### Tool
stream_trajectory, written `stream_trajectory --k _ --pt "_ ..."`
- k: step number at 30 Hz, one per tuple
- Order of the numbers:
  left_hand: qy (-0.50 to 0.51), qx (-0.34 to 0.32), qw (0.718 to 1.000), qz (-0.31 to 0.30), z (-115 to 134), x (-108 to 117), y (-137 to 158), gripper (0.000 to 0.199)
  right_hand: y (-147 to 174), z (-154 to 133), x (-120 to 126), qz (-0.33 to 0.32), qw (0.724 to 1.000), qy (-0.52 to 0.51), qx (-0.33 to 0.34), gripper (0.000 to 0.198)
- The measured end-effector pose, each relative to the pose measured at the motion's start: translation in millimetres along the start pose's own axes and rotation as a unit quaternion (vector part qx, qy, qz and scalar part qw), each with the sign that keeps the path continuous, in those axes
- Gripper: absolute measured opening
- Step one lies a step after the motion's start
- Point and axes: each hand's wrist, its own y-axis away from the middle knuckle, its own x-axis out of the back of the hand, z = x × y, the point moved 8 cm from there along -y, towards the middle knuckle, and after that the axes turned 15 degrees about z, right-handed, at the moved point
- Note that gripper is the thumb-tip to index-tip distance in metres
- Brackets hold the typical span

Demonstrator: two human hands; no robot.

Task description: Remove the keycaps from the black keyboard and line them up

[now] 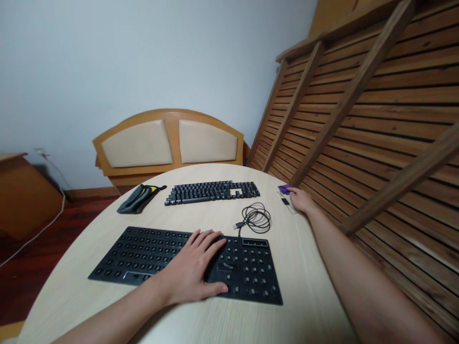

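Observation:
My left hand (195,265) lies flat with fingers spread on a black keyboard base (260,286) whose keycaps are off, leaving bare switch stems. Over at the table's right edge, my right hand (301,199) has its fingers closed at a small purple item (285,189), possibly a folded cloth; its kind is not clear. Just below that lies a small black piece with thin wire ends (285,201), like a keycap puller. The keyboard's coiled black cable (255,218) rests behind the base. Farther back, loose black keycaps (211,192) are laid out in keyboard order.
A grey and black pouch or glove with yellow parts (140,198) sits at the back left of the round pale table (297,267). Behind stands a padded wooden headboard (172,138). Slatted wooden boards (358,119) lean close along the right side.

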Motion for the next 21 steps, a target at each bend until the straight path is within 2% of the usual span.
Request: stream_trajectory --k 6,12,16,21 --pt "-0.006 0.011 1.000 0.004 7.3 -2.7 -2.6 0.092 -11.0 9.5 -4.3 0.021 0.999 -0.009 -0.030 0.030" --pt "-0.019 0.020 1.000 0.016 20.6 -11.0 -11.5 0.093 -5.8 6.2 14.3 0.070 0.995 -0.068 -0.019 0.032" --pt "-0.021 0.025 0.999 0.023 27.0 -15.8 -18.7 0.092 3.6 -17.4 40.7 0.134 0.983 -0.121 0.013 0.023" --pt "-0.024 0.031 0.999 0.036 34.1 -20.5 -25.8 0.089 21.7 -72.4 74.5 0.185 0.959 -0.200 0.071 0.031"
